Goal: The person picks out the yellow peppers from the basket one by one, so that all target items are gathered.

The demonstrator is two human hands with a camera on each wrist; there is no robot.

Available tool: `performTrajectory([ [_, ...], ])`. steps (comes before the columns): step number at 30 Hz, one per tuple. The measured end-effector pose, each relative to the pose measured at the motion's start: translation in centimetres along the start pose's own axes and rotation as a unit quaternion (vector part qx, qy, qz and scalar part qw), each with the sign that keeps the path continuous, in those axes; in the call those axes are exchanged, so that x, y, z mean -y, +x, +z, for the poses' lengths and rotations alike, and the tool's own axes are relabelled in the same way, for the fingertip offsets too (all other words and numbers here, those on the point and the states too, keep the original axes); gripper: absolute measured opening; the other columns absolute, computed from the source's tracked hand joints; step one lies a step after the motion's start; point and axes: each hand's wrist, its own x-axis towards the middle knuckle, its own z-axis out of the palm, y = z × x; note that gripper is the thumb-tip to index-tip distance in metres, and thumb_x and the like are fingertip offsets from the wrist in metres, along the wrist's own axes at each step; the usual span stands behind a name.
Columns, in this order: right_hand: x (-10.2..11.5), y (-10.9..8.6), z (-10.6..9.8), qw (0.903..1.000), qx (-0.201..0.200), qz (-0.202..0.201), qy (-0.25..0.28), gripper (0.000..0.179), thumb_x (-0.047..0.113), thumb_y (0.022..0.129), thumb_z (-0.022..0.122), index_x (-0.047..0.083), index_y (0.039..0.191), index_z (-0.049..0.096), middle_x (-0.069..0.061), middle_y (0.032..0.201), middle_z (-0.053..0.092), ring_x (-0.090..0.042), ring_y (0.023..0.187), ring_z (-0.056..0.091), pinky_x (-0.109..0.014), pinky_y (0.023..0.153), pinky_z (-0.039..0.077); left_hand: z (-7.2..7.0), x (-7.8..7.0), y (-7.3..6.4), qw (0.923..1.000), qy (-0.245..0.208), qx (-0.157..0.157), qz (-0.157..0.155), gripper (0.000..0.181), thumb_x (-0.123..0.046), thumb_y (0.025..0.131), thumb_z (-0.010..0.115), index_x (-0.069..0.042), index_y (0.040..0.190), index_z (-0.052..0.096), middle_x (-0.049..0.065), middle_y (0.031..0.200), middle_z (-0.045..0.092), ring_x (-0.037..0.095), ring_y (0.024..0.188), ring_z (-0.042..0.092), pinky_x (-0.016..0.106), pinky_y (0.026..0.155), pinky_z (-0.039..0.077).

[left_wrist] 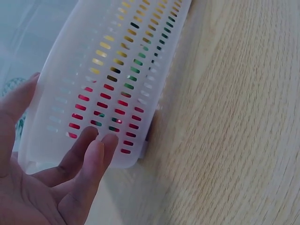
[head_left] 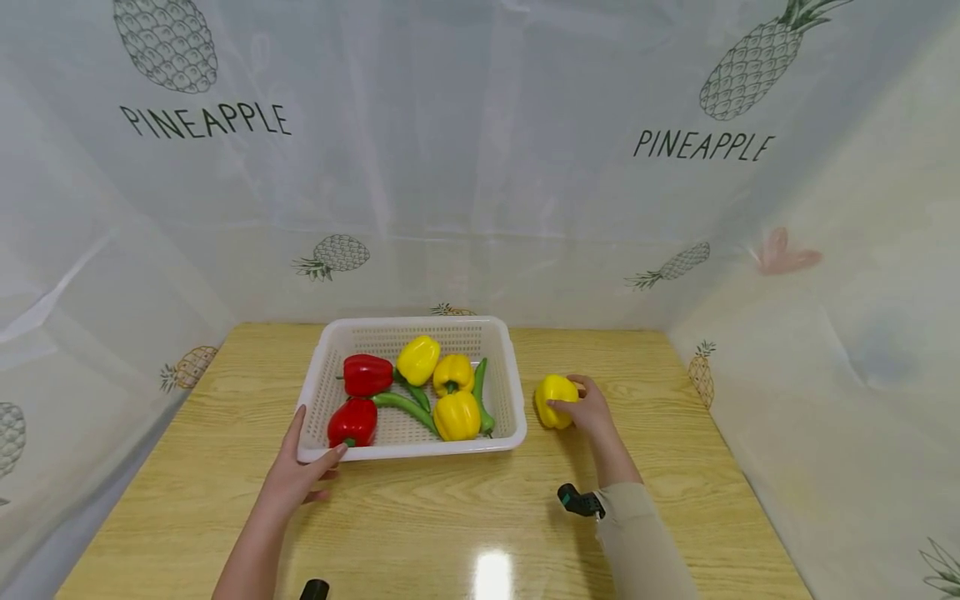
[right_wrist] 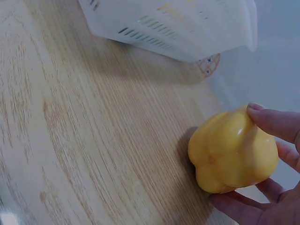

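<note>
Spreading loosely, the left hand [head_left: 294,482] touches the basket [head_left: 420,451] at its near left corner; inside lie red peppers [head_left: 355,421], green chillies [head_left: 405,406] and yellow peppers [head_left: 457,418]. Right of it, the right hand [head_left: 591,410] grips a lone yellow pepper [head_left: 552,392] between thumb and fingers.

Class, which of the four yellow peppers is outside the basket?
The yellow pepper gripped by the person's right hand, to the right of the basket; the other three yellow peppers lie inside it.

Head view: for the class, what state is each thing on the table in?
Basket: upright, uncovered, part-filled
Red peppers: in the basket
Green chillies: in the basket
Three yellow peppers: in the basket
Loose yellow pepper: outside, held
Left grip: at basket's corner
Right grip: holding loose yellow pepper
</note>
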Motion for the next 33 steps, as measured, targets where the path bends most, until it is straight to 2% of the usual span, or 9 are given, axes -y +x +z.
performTrajectory([
  [8,0.3,0.8,0.7,0.9998,-0.01,-0.02,-0.002,0.069,0.013,0.086,0.074,0.007,0.145,0.037,-0.029,0.144,0.033,-0.044,0.124,0.041,-0.05,0.093,0.048,0.0,0.0,-0.1,1.0,-0.003,-0.005,-0.005,0.107,-0.032,0.089,0.072,-0.032,0.156,-0.012,0.018,0.104,0.065,0.032,0.086,0.069,0.045,0.066,0.058],
  [15,0.2,0.8,1.4,0.998,-0.022,-0.057,0.012,0.069,0.007,0.087,0.073,0.002,0.146,0.037,-0.029,0.145,0.032,-0.046,0.13,0.036,-0.055,0.102,0.04,-0.1,0.0,-0.1,0.9999,-0.011,-0.004,-0.009,0.107,-0.032,0.089,0.072,-0.033,0.155,-0.012,0.015,0.1,0.067,0.032,0.085,0.07,0.045,0.066,0.058],
  [27,0.1,0.7,1.5,0.9984,-0.023,-0.045,0.023,0.073,0.008,0.087,0.072,0.003,0.148,0.033,-0.029,0.147,0.028,-0.046,0.132,0.033,-0.055,0.105,0.036,0.1,0.1,-0.1,0.9997,-0.02,-0.004,-0.011,0.107,-0.033,0.089,0.073,-0.034,0.156,-0.01,0.016,0.1,0.067,0.032,0.084,0.069,0.045,0.066,0.058],
  [33,1.2,0.3,1.0,0.9981,-0.029,-0.052,0.017,0.074,0.008,0.087,0.071,0.001,0.148,0.03,-0.032,0.146,0.027,-0.049,0.13,0.032,-0.057,0.105,0.035,0.1,-0.1,-0.1,0.9997,-0.02,-0.003,-0.012,0.104,-0.031,0.09,0.071,-0.035,0.156,-0.01,0.021,0.104,0.066,0.031,0.083,0.07,0.044,0.065,0.058],
])
